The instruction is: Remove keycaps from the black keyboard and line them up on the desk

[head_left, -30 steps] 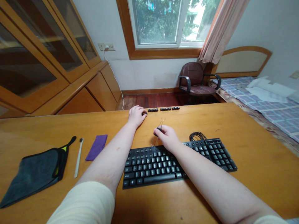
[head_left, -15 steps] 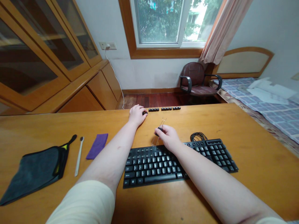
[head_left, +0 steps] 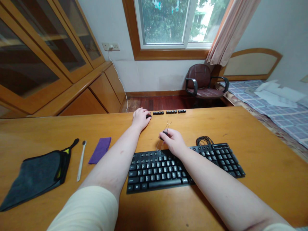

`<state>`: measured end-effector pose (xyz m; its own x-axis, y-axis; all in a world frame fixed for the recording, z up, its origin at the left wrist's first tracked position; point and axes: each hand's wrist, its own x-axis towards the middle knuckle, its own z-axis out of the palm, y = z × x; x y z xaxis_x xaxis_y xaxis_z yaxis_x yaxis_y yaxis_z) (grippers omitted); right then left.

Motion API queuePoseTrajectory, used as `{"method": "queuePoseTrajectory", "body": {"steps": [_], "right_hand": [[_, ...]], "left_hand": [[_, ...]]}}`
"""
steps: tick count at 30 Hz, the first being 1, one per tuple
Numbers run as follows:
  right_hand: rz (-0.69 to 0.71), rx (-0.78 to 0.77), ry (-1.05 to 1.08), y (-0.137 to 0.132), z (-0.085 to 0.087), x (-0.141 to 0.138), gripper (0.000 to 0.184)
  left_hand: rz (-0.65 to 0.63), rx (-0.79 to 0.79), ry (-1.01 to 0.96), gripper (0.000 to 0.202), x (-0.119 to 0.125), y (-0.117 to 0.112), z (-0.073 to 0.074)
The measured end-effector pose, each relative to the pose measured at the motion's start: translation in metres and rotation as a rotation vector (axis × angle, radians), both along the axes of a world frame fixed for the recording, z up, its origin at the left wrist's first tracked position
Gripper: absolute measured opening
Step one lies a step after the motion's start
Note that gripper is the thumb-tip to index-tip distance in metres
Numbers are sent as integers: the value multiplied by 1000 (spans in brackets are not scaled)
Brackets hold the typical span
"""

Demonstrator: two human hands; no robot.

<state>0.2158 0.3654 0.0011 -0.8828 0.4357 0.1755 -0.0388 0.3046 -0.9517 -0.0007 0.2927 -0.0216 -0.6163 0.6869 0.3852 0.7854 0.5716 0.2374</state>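
Observation:
My left hand [head_left: 140, 118] reaches to the far edge of the wooden desk [head_left: 264, 154], its fingers curled on a black keycap [head_left: 148, 116] at the left end of a row of loose keycaps [head_left: 169, 112]. My right hand [head_left: 172, 141] hovers just behind a black keyboard [head_left: 183, 165] and is closed on a wire keycap puller [head_left: 164, 134] with a black grip, its wire loops pointing up. The keyboard's coiled cable [head_left: 203, 140] lies behind its right part.
On the left of the desk lie a dark grey cloth pouch [head_left: 36, 176], a slim white brush [head_left: 81, 161] and a folded purple cloth [head_left: 100, 150]. Past the desk stand a brown office chair [head_left: 202, 84], a wooden cabinet [head_left: 48, 64] and a bed [head_left: 276, 106].
The view shifted slightly between the earliest frame and now. Both hands stay almost where they were; the left hand's fingers remain on the keycap.

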Motion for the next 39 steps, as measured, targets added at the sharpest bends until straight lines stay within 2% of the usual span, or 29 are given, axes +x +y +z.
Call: {"method": "queuePoseTrajectory", "body": {"steps": [12,15,17,20,23,25,26,28,31,34,36,39], "right_hand": [[-1,18,-12,0,2,0,33],[-7,6,-9,0,4,1,32],[-6,-5,-7,-1,6,1,31],[7,-18,-6,-3,9,2,31],[12,-15,5,-1,16,5,32],[37,67,3,2,26,9,33],[59,142,-5,4,33,12,33],[131,313,-43,8,49,19,33],[281,438,-103,11,67,28,29],[389,494,-132,9,70,29,24],[418,560,-161,7,65,27,22],[431,635,-200,4,56,22,23]], "left_hand": [[15,-15,-5,16,2,0,1],[8,28,4,18,4,-3,7],[15,96,25,18,7,-7,22],[49,208,69,20,22,-17,64],[24,237,99,23,54,-34,110],[-1,186,69,26,84,-48,126],[-9,153,35,28,101,-55,126],[-50,57,-48,28,131,-68,111],[-117,-88,-127,35,165,-84,70],[-160,-156,-217,44,181,-96,39],[-195,-170,-248,47,185,-101,31],[-243,-196,-263,54,185,-104,30]]}}
